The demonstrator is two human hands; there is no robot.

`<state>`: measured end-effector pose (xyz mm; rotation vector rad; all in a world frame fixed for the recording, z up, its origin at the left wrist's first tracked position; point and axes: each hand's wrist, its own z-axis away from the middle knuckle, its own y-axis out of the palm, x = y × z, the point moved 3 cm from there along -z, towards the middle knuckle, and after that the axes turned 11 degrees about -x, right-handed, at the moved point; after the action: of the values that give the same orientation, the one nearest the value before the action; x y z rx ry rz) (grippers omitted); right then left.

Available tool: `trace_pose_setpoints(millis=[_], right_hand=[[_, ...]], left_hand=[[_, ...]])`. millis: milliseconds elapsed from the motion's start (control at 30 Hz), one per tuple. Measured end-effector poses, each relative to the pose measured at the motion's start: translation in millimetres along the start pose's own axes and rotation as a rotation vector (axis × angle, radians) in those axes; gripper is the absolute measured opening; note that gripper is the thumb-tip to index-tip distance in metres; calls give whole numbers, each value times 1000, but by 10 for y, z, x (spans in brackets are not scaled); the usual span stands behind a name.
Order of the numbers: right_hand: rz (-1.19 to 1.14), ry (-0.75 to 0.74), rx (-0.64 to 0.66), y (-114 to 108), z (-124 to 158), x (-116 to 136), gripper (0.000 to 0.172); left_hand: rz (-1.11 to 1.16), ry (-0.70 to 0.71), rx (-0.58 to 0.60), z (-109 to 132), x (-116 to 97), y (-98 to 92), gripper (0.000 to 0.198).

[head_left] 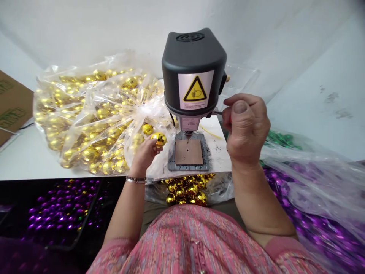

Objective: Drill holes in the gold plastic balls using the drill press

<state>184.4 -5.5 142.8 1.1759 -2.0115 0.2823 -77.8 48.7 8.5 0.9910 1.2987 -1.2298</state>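
Note:
Between the fingers of my left hand (145,155) is a shiny gold mirrored ball (158,140), held at the mouth of a clear plastic bag (132,150). Another gold ball (147,129) lies just behind it. A black bench drill press (194,57) with a yellow warning label stands in front of me. Its bit points down at a brown square plate (188,152) with a small hole, on the grey base (171,166). My right hand (248,127) is closed around the red-ended feed lever (219,112) at the drill's right side.
The big bag of gold balls (94,118) fills the white table's left part. More gold balls (186,189) sit in a bag at my lap. Purple balls (62,209) lie lower left; bags of green (282,140) and purple pieces (313,228) stand right. A cardboard box (13,102) is far left.

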Motion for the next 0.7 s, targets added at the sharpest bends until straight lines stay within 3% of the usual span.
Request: trace_pose_setpoints(millis=[100,200,400,700], right_hand=[[-22,-33,-28,32,-87,27,38],[-19,-32,-3,121,-287,64,39],[75,297,87,355,-719,54,35],[-77,336,68,431,-788,3,42]], left_hand=[[182,-140,195,289,-36,103,42],[127,-139,290,384,-107,271,45],[-133,-57,277,280,-127,485,51],[-411,69,287,225,-124,569,43]])
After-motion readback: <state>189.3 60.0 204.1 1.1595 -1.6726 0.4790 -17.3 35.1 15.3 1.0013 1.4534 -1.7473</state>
